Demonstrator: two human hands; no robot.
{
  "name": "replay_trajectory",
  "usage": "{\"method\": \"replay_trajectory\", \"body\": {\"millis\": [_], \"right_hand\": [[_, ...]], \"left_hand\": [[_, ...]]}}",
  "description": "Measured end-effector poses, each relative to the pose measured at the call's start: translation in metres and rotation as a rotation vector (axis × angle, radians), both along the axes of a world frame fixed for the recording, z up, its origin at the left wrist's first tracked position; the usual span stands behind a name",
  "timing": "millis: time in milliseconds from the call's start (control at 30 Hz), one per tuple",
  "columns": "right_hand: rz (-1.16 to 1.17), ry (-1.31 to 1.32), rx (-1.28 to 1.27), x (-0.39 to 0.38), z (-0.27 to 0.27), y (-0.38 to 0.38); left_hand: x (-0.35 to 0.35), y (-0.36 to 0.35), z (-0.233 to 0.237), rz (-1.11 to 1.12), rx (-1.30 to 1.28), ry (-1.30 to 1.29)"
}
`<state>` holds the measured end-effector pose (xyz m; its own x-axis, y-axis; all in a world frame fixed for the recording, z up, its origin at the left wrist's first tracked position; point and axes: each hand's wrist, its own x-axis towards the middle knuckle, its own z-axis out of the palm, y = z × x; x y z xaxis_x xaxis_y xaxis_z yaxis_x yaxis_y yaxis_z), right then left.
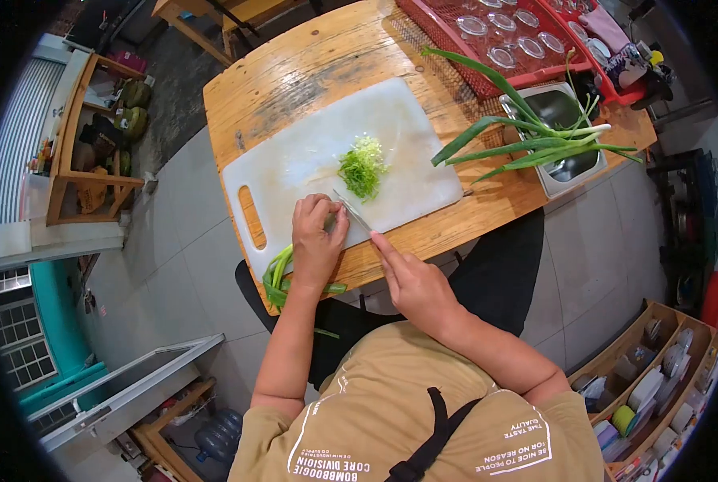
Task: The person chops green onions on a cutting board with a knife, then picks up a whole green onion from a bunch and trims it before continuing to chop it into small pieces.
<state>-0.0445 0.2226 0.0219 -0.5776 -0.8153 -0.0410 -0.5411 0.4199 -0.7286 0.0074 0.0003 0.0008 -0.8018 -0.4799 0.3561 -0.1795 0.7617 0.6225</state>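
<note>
A white cutting board lies on the wooden table, with a pile of finely chopped green onion on it. My right hand is closed round the handle of a small knife, whose blade points up and left toward my other hand. My left hand rests at the board's near edge with its fingers curled together, pressing the green onion stalks. The long leaves of these stalks come out left of the wrist and hang over the table's edge. My fingers hide the stalks' cut ends.
Whole green onions lie across a metal tray at the table's right. Behind stands a red crate of glasses. A wooden shelf box with containers is at the lower right. The wooden table's edge runs close before my body.
</note>
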Motion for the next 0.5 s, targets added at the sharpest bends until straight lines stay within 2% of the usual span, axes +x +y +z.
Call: {"method": "replay_trajectory", "body": {"millis": [300, 500], "right_hand": [[-0.058, -0.120, -0.106, 0.004, -0.001, 0.015], [-0.037, -0.088, -0.114, 0.005, 0.003, 0.014]], "left_hand": [[-0.001, 0.001, 0.000, 0.004, -0.004, 0.000], [-0.001, 0.002, -0.002, 0.014, -0.014, 0.002]]}}
